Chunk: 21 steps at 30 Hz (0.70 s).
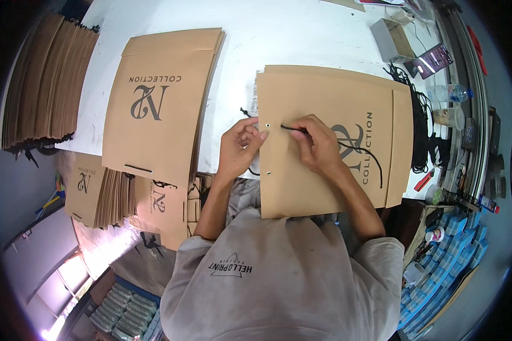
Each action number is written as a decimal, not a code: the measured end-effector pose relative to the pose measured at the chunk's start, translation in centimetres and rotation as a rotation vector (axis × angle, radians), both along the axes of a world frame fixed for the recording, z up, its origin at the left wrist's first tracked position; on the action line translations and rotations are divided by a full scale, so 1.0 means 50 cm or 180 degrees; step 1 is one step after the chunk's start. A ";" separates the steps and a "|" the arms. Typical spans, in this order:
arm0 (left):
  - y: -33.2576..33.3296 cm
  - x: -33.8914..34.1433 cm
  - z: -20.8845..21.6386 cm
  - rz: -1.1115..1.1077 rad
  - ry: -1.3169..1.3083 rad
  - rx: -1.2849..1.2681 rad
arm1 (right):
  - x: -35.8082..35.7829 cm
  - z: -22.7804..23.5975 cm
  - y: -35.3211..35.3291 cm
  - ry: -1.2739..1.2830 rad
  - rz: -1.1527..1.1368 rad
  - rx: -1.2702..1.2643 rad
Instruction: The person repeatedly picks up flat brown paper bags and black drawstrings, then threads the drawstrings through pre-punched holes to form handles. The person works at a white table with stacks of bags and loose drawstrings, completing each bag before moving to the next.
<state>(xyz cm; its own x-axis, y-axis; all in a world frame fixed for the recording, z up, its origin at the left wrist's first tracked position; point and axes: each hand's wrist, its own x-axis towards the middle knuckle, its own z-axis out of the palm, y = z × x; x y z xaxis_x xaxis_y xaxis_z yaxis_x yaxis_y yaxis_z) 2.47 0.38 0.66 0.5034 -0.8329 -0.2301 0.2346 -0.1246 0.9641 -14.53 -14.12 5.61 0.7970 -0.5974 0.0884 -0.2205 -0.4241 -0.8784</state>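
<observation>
A flat brown paper bag [307, 193] with dark printing lies on the white table in front of me, turned sideways. Along its left edge are two small eyelets, the upper one [268, 125] close to my fingertips. My left hand [240, 146] is closed on that edge, thumb on top, its other fingertips partly hidden. A knotted cord end [245, 112] shows just beyond this hand. Over the bag, my right hand [317, 143] pinches a black cord [375, 159], its tip pointing at the upper eyelet. The cord's tail curves across the print to the right.
Left of me lies a stack of similar bags [170, 68], with a tall bundle [45, 79] beyond and more bags [114, 196] lower down. Black cords [421, 125] hang together at the right, near a phone [433, 60], bottle [450, 92], cup [449, 117] and red cutter [423, 181].
</observation>
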 end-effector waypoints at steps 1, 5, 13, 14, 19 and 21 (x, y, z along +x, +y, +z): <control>0.001 -0.002 0.001 0.0044 -0.0067 -0.0045 | 0.021 0.012 0.009 -0.0156 0.0091 -0.0075; 0.001 -0.003 0.010 0.0098 0.0138 -0.0132 | 0.055 0.002 0.024 -0.0128 0.0239 -0.0411; -0.006 -0.001 0.003 0.0028 0.0477 -0.0436 | 0.063 -0.010 0.029 0.0128 0.0224 -0.0569; -0.008 0.001 0.005 -0.0002 0.0517 -0.0467 | 0.067 -0.015 0.030 0.0123 0.0221 -0.0578; -0.015 0.006 -0.009 0.0058 0.0235 -0.0342 | 0.068 -0.027 0.037 -0.0032 -0.0040 -0.0300; -0.006 0.004 -0.007 0.0202 -0.0236 -0.0008 | 0.068 -0.038 0.040 -0.0092 -0.0259 -0.0171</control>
<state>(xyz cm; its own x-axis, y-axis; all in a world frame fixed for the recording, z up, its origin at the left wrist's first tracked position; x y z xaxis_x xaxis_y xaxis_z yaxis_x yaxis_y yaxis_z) 2.67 0.06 0.32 0.5708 -0.7992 -0.1884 0.1700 -0.1094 0.9794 -11.13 -12.10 3.72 0.7427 -0.6539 0.1443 -0.2311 -0.4525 -0.8613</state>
